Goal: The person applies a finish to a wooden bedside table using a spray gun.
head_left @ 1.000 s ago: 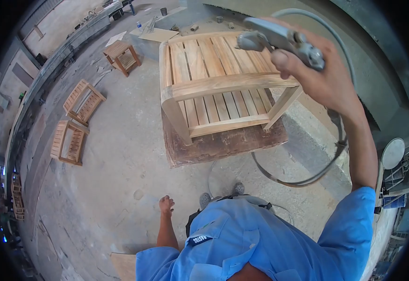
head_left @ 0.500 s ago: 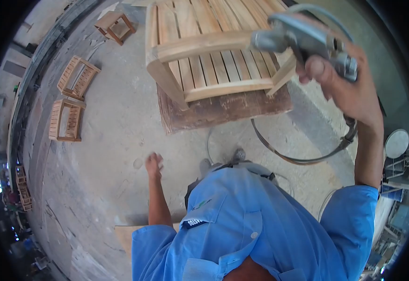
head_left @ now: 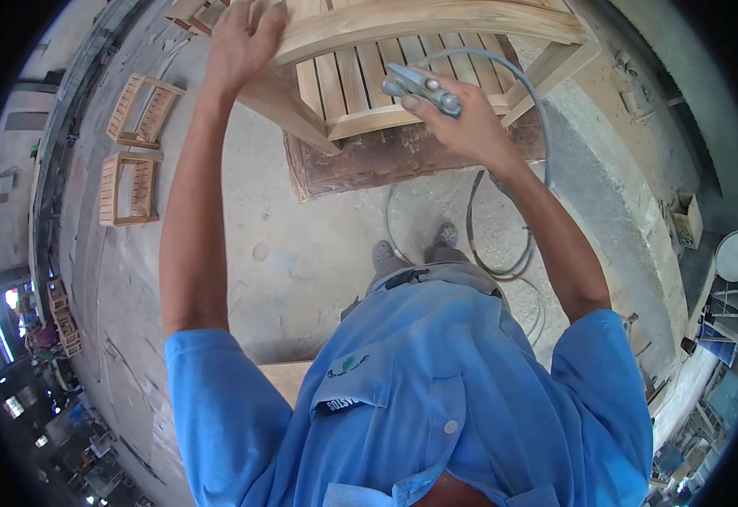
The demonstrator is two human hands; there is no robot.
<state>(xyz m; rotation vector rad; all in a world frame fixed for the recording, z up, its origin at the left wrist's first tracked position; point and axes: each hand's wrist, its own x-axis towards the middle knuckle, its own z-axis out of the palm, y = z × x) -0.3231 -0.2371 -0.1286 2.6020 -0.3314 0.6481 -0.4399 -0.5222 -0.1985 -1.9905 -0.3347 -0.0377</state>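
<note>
The person's blue shirt [head_left: 437, 406] carried a small green emblem on the chest and, under it, a dark label [head_left: 339, 406] with pale lettering, too bent and small for me to read. Grey shoes [head_left: 383, 253] stood on the dusty concrete floor, with a hose [head_left: 504, 253] looped just beside them. It rose in an arc to the grey metal tool [head_left: 420, 87]. The right hand [head_left: 462, 127] was closed tight round that tool, thumb on top, holding it in front of the near lower rail of the slatted wooden bench [head_left: 437, 21]. The left hand [head_left: 242, 38] had its fingers curled over the bench's top rail at the left corner. The bench sat on a dark, worn slab [head_left: 403, 160]. Two slatted frames [head_left: 136, 190] lay well apart, off to the left.
</note>
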